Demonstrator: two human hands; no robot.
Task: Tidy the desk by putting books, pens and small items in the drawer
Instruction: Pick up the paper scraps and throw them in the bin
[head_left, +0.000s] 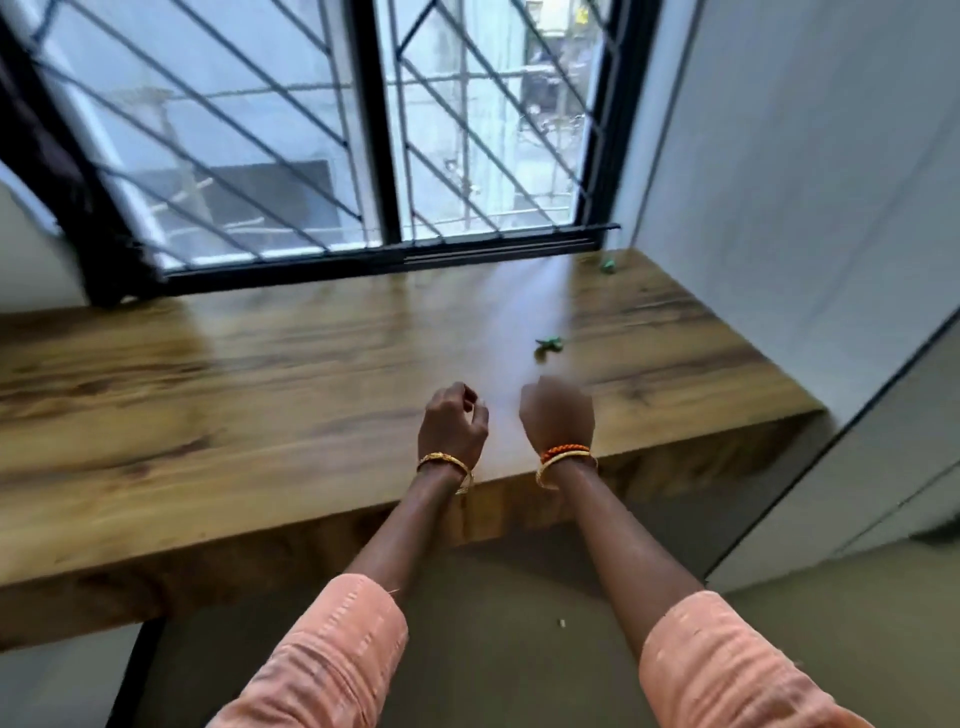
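At the far left a dark curtain (31, 150) hangs against the black-framed window with a diagonal metal grille (249, 130), which fills the back of the view. Below it runs the long brown wood-grain counter (208, 395), its front edge facing the person.

Over the counter's near edge, about the middle of the view, the left hand (453, 426) hovers with its back to the camera. Its fingers (470, 392) are loosely curled inward, and nothing shows between them. A thin gold bangle (441, 460) circles that wrist, and a peach patterned sleeve (322, 660) covers the upper forearm.

Just beside it, with a small gap between the two, is the right hand (557, 413) (blurred by motion). Its fingers are tucked out of sight behind the back of the hand, so whether they are spread, closed or pinching anything cannot be told. An orange braided band and gold bangle (566, 454) sit on that wrist.

Beyond the right hand, near but apart from it, a small green item (549, 345) lies on the counter; its shape is too blurred to name. A second small green item (607, 266) rests well beyond, near the window's right corner. A pale grey wall (805, 182) closes the counter's right end.
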